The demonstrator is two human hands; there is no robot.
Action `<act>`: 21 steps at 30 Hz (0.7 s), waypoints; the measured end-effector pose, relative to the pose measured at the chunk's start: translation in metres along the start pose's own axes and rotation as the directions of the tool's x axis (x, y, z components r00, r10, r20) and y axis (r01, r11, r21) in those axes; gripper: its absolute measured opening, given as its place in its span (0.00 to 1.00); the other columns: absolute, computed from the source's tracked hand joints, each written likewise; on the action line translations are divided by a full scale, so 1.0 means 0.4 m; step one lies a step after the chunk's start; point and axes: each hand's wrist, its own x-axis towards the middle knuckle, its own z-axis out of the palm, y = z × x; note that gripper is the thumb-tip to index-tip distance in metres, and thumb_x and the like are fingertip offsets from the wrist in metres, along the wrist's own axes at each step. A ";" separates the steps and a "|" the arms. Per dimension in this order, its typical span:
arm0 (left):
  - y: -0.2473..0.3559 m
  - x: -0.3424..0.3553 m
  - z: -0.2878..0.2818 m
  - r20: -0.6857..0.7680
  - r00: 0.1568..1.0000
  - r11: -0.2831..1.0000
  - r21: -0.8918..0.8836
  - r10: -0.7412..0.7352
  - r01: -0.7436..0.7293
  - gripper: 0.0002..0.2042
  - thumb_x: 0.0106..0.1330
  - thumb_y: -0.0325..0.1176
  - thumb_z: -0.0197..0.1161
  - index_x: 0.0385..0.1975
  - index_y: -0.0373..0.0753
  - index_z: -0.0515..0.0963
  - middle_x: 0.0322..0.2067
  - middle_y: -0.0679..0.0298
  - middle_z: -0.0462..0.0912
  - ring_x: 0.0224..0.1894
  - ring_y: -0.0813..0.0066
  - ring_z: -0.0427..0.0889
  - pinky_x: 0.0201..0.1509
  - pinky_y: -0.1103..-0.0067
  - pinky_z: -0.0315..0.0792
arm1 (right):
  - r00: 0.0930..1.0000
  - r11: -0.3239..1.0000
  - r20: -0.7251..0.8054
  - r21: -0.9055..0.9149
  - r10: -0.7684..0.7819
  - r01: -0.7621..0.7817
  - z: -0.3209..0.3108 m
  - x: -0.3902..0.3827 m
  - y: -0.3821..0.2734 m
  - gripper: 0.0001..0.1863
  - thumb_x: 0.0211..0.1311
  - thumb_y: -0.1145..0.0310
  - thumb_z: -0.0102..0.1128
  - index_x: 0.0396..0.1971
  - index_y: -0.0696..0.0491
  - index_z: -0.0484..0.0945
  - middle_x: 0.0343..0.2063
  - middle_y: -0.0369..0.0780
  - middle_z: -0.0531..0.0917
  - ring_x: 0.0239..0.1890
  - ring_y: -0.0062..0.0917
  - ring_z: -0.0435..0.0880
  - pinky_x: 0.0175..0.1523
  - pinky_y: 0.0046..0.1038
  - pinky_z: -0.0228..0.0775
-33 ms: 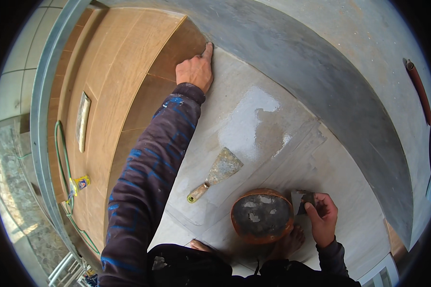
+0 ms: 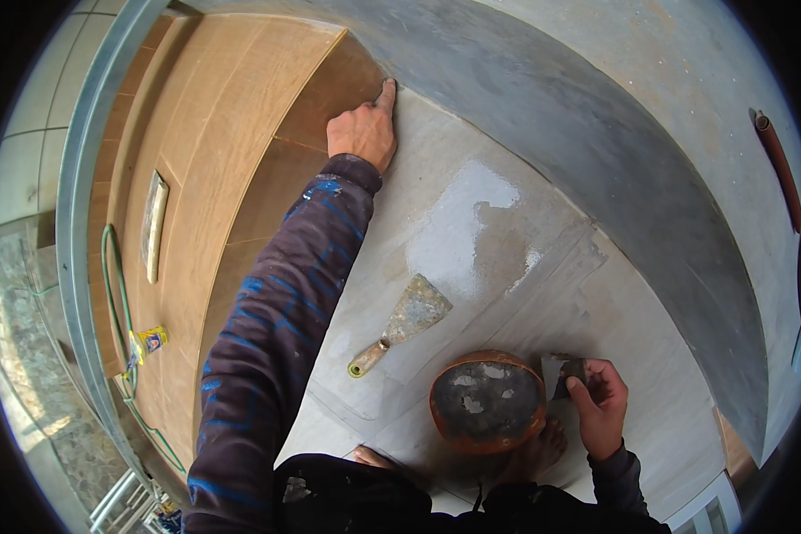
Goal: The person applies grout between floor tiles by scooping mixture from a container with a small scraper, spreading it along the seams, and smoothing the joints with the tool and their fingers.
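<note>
My left hand (image 2: 362, 135) reaches far forward, its index finger stretched out and touching the corner where the wood-look riser, the grey floor and the grey wall meet. The other fingers are curled and nothing is in them. Low on the right, my right hand (image 2: 602, 405) pinches a small, thin, dark square piece (image 2: 562, 374) between thumb and fingers; its exact kind is unclear. Just left of that piece is a round orange-brown bowl (image 2: 438, 423) with a dark, smeared inside and grey patches. A putty knife (image 2: 416, 313) with a crusted blade lies on the floor between my hands.
A whitish-grey patch (image 2: 458, 227) spreads over the grey floor (image 2: 636, 311). On the wood-look step (image 2: 231, 107) at left lie a long flat tool (image 2: 155, 227), a green hose or cord (image 2: 116, 276) and a yellow packet (image 2: 151, 340). The curved grey wall (image 2: 614, 133) bounds the right.
</note>
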 end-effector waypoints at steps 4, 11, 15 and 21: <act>-0.008 -0.001 0.007 -0.037 0.999 1.000 0.013 0.029 -0.028 0.31 0.69 0.32 0.54 0.75 0.55 0.68 0.39 0.58 0.89 0.38 0.52 0.90 0.40 0.59 0.81 | 1.000 1.000 -0.010 0.001 0.002 -0.002 0.007 -0.002 -0.002 0.08 0.69 0.82 0.62 0.46 0.59 0.78 0.42 0.40 0.89 0.46 0.18 0.85 0.55 0.24 0.74; 0.007 0.000 -0.025 -0.019 1.000 1.000 0.005 0.017 -0.017 0.30 0.68 0.31 0.55 0.72 0.53 0.70 0.34 0.52 0.89 0.36 0.50 0.90 0.38 0.59 0.81 | 1.000 1.000 -0.001 -0.021 -0.009 0.009 0.003 -0.005 -0.008 0.09 0.69 0.82 0.62 0.47 0.59 0.78 0.42 0.40 0.89 0.46 0.19 0.85 0.55 0.24 0.74; 0.016 -0.008 -0.033 0.003 1.000 1.000 0.023 0.001 -0.001 0.29 0.67 0.30 0.56 0.72 0.52 0.70 0.34 0.51 0.89 0.36 0.51 0.90 0.38 0.60 0.81 | 1.000 1.000 0.008 0.003 -0.003 0.003 0.007 -0.008 -0.005 0.09 0.70 0.81 0.61 0.47 0.58 0.78 0.43 0.38 0.87 0.46 0.18 0.83 0.55 0.23 0.73; 0.015 -0.037 -0.021 0.024 0.999 0.998 0.046 -0.043 0.042 0.29 0.67 0.29 0.55 0.71 0.50 0.71 0.33 0.52 0.89 0.36 0.52 0.90 0.38 0.60 0.81 | 1.000 1.000 0.008 -0.012 -0.017 0.017 -0.001 -0.007 0.004 0.09 0.70 0.81 0.62 0.47 0.59 0.78 0.42 0.38 0.88 0.45 0.18 0.83 0.55 0.23 0.74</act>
